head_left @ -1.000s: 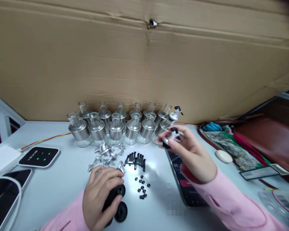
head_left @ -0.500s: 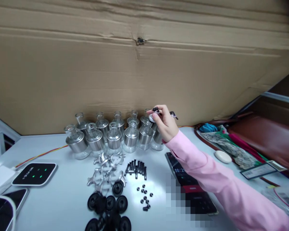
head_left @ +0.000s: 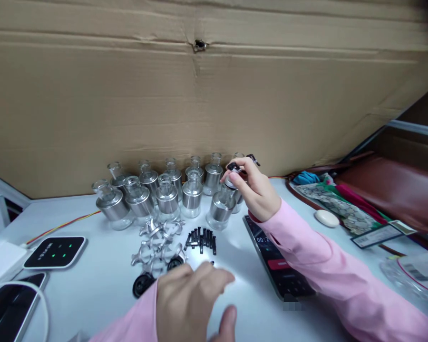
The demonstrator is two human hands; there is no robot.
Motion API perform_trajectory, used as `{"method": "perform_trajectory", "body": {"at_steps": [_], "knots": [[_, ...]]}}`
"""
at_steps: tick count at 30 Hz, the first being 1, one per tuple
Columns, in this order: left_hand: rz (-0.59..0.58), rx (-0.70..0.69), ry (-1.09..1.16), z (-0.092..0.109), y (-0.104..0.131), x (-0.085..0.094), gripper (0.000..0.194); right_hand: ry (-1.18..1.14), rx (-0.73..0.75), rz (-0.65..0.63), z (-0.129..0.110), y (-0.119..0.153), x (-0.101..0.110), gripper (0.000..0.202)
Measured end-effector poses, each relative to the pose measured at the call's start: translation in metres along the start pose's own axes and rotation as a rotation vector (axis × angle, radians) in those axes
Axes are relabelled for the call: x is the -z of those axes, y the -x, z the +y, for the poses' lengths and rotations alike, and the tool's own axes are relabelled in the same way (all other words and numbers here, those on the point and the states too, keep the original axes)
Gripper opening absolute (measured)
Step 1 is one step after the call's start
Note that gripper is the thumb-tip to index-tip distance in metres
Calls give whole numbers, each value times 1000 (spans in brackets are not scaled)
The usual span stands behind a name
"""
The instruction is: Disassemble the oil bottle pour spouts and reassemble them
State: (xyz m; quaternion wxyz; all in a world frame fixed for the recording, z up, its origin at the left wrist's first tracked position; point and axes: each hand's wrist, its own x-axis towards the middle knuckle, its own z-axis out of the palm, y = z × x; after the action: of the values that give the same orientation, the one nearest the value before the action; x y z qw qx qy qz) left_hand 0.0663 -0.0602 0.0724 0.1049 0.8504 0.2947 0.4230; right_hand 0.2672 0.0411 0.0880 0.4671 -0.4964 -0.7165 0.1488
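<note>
My right hand (head_left: 258, 187) is closed on a small fitting with a black knob and a pale round part (head_left: 230, 178), just above the neck of a glass bottle (head_left: 221, 206) with a metal band. My left hand (head_left: 194, 297) is low in the middle with thumb and fingers apart, over the small black parts. Beyond its fingertips lie a cluster of silvery clamps (head_left: 157, 242) and a group of black pins (head_left: 201, 239). A black disc (head_left: 142, 285) shows left of my left hand. More banded bottles (head_left: 167, 198) stand in two rows at the back.
Cardboard (head_left: 199, 109) rises behind the bottles. A phone (head_left: 283, 270) lies under my right forearm. At the left are a black-topped device (head_left: 55, 252), another phone (head_left: 14, 304) and a white cable. A brown bag (head_left: 395, 190), cloth and a white oval object (head_left: 326, 218) are at the right.
My left hand has come into view over the black discs and small parts. My right hand and one bottle have shifted slightly, and that bottle now stands forward of its row.
</note>
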Motion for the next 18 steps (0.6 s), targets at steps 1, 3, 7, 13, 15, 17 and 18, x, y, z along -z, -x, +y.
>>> {"method": "perform_trajectory", "body": {"at_steps": [1, 3, 7, 13, 15, 17, 18], "knots": [[17, 1, -4, -4, -12, 1, 26, -13, -6, -5, -1, 3, 1, 22], [55, 2, -13, -14, -33, -1, 26, -68, -14, 13, -3, 10, 3, 23], [-29, 136, -155, -32, -64, -15, 32, -214, -53, 66, -3, 22, 3, 23], [-112, -31, -113, -54, -83, -35, 37, -162, -12, 86, -7, 22, 12, 29], [-101, -47, -66, -61, -84, -40, 32, -113, 24, 156, -8, 18, 16, 30], [-74, -40, 2, -66, -84, -45, 30, -76, 55, 190, -8, 16, 17, 27], [-60, -31, 41, -68, -84, -48, 30, -60, 73, 182, -7, 15, 17, 26]]}}
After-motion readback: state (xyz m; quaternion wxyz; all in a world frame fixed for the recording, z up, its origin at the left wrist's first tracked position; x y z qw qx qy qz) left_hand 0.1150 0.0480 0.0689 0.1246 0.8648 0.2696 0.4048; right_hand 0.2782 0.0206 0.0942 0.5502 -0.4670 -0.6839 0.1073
